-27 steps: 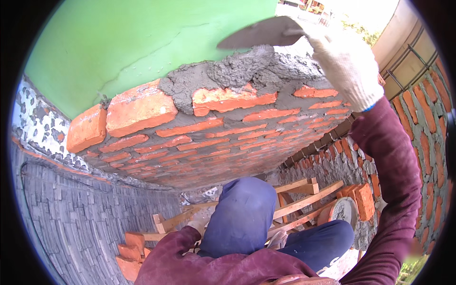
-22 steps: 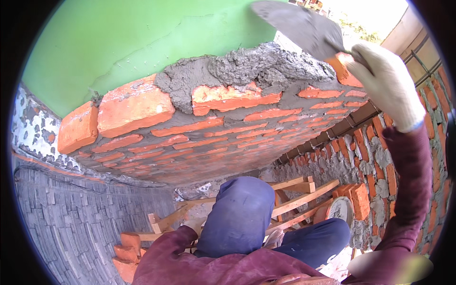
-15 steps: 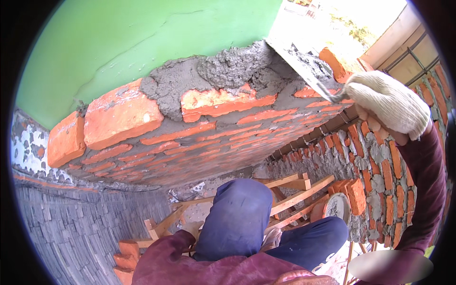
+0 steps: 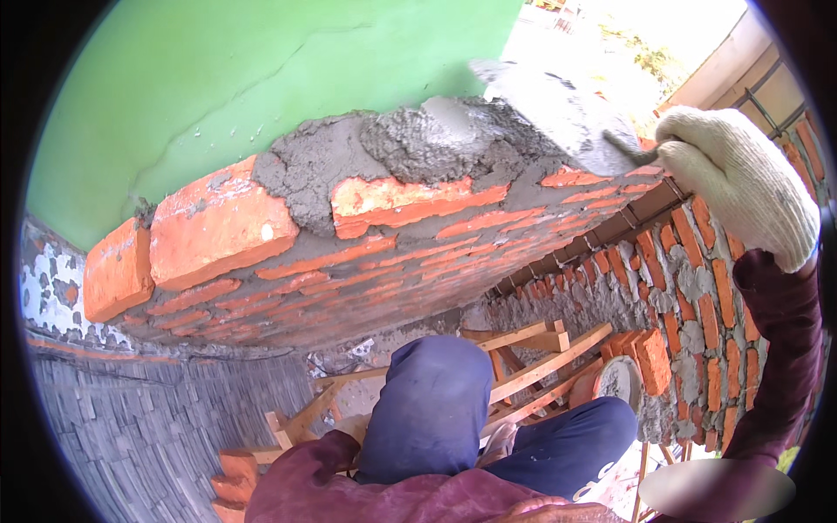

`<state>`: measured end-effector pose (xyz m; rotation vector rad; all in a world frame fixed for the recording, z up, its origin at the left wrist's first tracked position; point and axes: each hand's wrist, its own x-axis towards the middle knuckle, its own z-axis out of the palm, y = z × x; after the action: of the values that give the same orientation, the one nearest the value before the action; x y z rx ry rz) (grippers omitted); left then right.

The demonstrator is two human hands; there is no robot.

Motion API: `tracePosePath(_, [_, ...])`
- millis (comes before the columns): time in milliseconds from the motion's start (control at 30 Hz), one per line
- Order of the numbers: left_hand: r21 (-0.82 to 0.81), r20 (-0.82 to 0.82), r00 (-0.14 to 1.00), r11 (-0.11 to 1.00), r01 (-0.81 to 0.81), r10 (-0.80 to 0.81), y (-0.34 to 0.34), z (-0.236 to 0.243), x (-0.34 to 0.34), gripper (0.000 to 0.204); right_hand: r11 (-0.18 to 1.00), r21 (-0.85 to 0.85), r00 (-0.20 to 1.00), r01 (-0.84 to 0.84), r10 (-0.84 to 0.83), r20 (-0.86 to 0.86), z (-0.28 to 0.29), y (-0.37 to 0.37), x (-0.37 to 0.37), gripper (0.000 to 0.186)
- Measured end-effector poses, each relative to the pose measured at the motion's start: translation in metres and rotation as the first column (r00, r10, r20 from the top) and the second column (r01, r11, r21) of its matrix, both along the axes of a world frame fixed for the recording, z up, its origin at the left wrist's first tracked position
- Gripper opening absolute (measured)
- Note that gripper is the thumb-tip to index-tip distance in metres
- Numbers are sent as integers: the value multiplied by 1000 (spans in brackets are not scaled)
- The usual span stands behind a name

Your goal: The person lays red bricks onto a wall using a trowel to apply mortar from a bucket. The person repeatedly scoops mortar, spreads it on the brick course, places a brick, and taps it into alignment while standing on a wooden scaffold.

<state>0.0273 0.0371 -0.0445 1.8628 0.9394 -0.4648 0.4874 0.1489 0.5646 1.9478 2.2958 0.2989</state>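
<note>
My right hand, in a cream knit glove, is closed on the handle of a trowel, whose mortar-smeared blade is at the top of the brick wall. Grey mortar lies thick and rough along the wall top beside several orange bricks. My left hand, also gloved, is low beside my knee, mostly hidden behind it and the sleeve; its fingers do not show.
A green wall stands behind the brick top. Timber planks form a frame below me, with stacked bricks and a bucket of mortar at right. Grey tiled wall is at left, another brick wall at right.
The trowel has swung rightward from above the mortar, then come down onto it with its blade tilted. My right hand and arm have moved right. The view has shifted slightly.
</note>
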Motion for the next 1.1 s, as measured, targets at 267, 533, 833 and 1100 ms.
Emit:
tracePosePath(267, [12,-5,1000,1000,-15,16,9,-1,0,55,996,-53,997,77,-78,-3,-12,-12,12,21])
tracePosePath(533, [6,-16,999,1000,-31,31,5,-1,0,56,994,-31,994,106,-106,14,6,-4,27,23])
tracePosePath(833, [2,-27,999,1000,-21,21,26,10,-1,58,878,-77,865,472,-478,-154,7,-52,43,27])
tracePosePath(1100, [-55,-19,996,995,-84,83,40,9,34,60,664,-153,681,732,-721,130,-16,-271,95,20])
